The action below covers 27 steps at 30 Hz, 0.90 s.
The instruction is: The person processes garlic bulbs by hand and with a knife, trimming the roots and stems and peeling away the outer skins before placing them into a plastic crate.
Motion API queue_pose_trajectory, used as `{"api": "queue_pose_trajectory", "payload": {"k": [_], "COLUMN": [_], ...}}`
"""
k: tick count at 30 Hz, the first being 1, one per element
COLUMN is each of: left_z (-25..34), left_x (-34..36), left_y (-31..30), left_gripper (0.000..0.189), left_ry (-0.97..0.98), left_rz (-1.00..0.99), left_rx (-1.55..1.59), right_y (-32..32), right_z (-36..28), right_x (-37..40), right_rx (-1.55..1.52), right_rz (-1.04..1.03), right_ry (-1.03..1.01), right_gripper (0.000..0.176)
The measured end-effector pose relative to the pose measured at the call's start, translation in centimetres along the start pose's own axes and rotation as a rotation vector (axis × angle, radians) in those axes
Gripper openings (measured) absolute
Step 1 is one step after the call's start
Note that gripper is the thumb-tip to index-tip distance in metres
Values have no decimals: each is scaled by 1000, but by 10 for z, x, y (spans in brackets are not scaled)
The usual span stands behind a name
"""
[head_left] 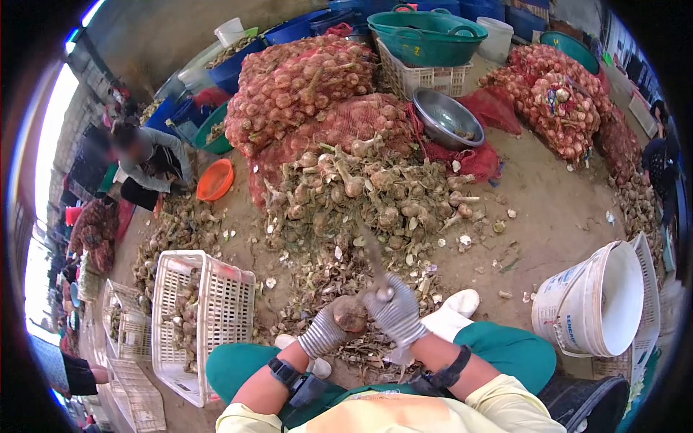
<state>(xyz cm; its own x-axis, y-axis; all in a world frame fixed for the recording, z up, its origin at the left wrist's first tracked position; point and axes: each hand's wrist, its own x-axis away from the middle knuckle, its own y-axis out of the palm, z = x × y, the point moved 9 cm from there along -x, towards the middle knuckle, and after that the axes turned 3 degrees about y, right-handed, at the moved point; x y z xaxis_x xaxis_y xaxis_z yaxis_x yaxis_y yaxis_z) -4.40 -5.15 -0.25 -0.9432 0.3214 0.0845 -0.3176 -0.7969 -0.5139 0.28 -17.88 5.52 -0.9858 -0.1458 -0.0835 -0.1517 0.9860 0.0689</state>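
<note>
The left hand (328, 326), in a striped glove, was closed around a brownish garlic bulb (351, 315). Just beside it, the gloved right hand (393, 309) gripped a knife (376, 265), its blurred blade angled away from the person. Below and ahead of both hands lay loose peelings (325, 274) on the floor (498, 256), and beyond them rose a heap of stemmed bulbs (361, 191) against red net sacks (307, 86). A crate (225, 299) stood to the left, a tilted white bucket (577, 303) to the right, and a metal bowl (444, 115) near the sacks.
</note>
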Motion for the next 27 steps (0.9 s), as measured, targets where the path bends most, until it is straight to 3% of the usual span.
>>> {"api": "queue_pose_trajectory", "payload": {"k": [1,3,4,5,6,7,8,12,14,18,19,22,24,26,27], "left_z": [7,2,-5,-21,-38,-42,-46,-56,-33,-55,-51,-54,-24,-14,-6], "left_x": [2,-2,-3,1,5,4,4,20,26,34,23,18,10,15,19], "left_y": [-5,-16,-23,-17,-11,-4,3,12,12,23,13,19,6,2,1], "left_gripper": [44,46,47,46,45,40,36,41,47,44,40,46,42,40,39], "left_ry": [11,-57,-121,-180,-241,-237,-233,-342,-407,-645,-394,-298,0,-12,-22], "left_rz": [-4,46,86,62,40,62,81,-10,-53,194,144,168,76,-9,-51], "left_rx": [10,74,132,199,263,572,883,916,914,1317,1027,1242,309,455,523], "right_y": [-10,-17,-12,-11,4,19,20,28,30,23,19,15,12,-4,-53], "right_z": [27,39,20,9,-6,-11,-10,-11,-13,18,20,34,39,67,109], "right_x": [-9,-17,-14,-9,2,15,18,24,24,17,15,13,7,-7,-18], "right_rx": [176,453,642,644,785,926,931,938,940,1000,941,913,915,1060,1100], "right_rz": [-4,-107,-196,-196,-327,-459,-460,-445,-435,-457,-424,-408,-431,-494,-372], "right_ry": [227,94,22,18,-119,-254,-248,-284,-375,-377,-428,-417,-375,104,262], "right_gripper": [23,21,19,19,17,17,17,18,18,20,19,18,16,14,17]}}
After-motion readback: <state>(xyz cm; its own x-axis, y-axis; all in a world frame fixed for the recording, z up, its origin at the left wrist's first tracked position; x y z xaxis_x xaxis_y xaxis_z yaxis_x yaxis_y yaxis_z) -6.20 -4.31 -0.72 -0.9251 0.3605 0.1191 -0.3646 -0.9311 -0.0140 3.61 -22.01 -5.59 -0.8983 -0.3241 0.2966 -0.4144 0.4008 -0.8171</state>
